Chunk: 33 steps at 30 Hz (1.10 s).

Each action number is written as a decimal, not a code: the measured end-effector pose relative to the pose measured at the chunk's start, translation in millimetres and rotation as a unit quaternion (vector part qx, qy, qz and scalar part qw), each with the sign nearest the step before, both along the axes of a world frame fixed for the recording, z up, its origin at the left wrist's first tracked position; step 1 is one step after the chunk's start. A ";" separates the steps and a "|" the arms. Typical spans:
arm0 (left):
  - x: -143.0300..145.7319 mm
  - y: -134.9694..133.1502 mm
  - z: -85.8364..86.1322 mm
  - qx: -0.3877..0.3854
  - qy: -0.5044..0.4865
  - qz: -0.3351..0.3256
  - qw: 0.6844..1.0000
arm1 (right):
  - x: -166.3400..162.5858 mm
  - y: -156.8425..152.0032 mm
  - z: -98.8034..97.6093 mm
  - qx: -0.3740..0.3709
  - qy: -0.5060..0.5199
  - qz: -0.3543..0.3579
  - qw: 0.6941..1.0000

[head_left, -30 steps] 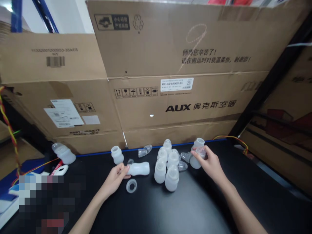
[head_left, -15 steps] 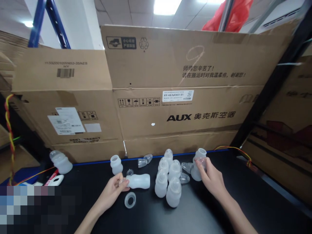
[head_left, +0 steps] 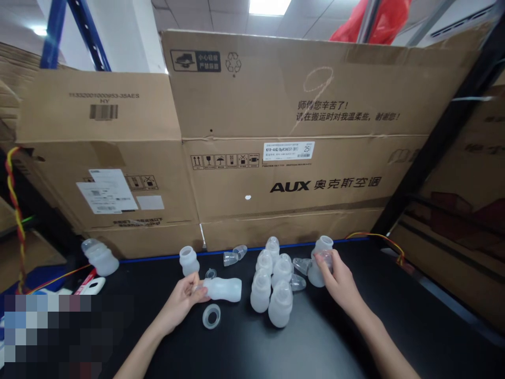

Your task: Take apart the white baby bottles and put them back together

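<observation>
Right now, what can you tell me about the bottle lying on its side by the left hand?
The lying bottle is frosted, whitish, see-through plastic with a waisted body. It rests flat on the black table, its neck pointing left, with no teat or ring on it. The left hand grips the neck end. A loose ring lies just in front, apart from it.

Cardboard boxes [head_left: 276,158] — black table [head_left: 315,342].

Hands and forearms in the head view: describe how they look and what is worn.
Both the left hand and the right hand are bare: no gloves, rings or watch visible. Both forearms are uncovered to the frame edge, with no sleeves showing.
</observation>
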<state>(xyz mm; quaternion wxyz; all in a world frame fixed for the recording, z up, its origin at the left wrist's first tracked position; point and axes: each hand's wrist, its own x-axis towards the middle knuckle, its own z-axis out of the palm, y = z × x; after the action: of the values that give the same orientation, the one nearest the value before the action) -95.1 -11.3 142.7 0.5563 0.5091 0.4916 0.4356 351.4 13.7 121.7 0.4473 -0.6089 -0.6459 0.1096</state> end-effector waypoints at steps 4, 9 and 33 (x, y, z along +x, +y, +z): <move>0.2 0.6 -0.5 -0.008 -0.004 -0.004 1.000 | 0.0 -0.7 0.2 -0.002 0.000 -0.002 1.000; 0.7 2.1 -4.9 -0.006 -0.008 0.000 1.000 | 0.6 0.3 -0.8 -0.003 0.001 0.000 1.000; -15.1 6.3 -6.9 0.210 0.265 0.068 0.939 | -0.5 1.4 0.3 -0.005 0.050 0.012 0.999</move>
<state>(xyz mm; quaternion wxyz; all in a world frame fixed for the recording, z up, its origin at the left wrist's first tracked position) -110.1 -5.0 135.9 0.2559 0.6765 0.5520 0.4150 350.9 15.0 122.0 0.4746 -0.5969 -0.6294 0.1491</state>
